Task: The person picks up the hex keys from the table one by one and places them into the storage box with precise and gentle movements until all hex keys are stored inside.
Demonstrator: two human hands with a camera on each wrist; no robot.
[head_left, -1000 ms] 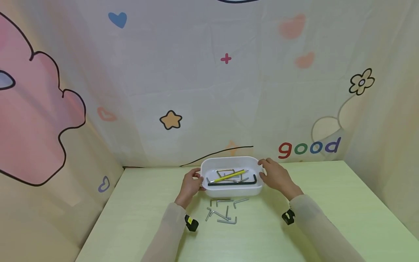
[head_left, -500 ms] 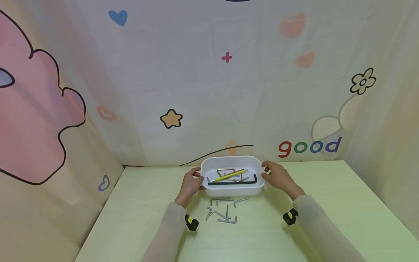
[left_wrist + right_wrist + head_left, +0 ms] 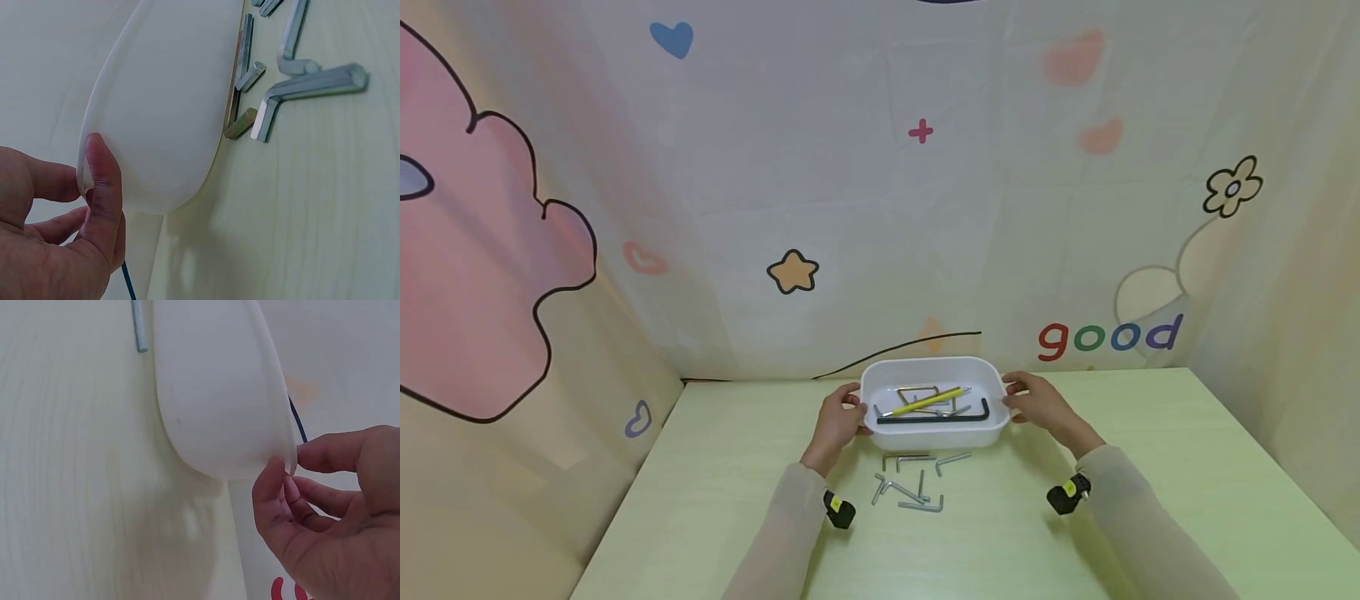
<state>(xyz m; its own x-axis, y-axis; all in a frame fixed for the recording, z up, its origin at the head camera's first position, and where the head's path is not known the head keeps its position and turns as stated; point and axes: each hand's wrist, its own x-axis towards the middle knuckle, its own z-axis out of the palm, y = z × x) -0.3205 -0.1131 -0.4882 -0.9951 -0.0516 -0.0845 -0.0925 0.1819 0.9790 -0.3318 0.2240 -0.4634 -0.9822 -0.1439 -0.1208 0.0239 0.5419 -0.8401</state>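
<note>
A white plastic tray [image 3: 936,439] is at the back of the table, between my two hands. My left hand [image 3: 837,419] grips its left end, the thumb [image 3: 103,175] against the outer wall and the index finger at the rim. At the opposite end, my right hand [image 3: 1043,407] pinches the rim between thumb and fingers. Inside the tray lie a long black hex key [image 3: 932,420], a yellow rod [image 3: 925,402] with silver ends, and several smaller metal keys. In front of it, several loose silver hex keys [image 3: 921,507] lie on the tabletop.
The pale green table [image 3: 715,508] ends at a printed curtain [image 3: 850,208] just behind the tray. More curtain hangs on both sides. Each forearm carries a small black wrist camera [image 3: 839,510] above the tabletop.
My right hand has shifted slightly right and down along the tray's end, and that end sits a little farther right. My left hand has kept its grip; the loose hex keys have not moved.
</note>
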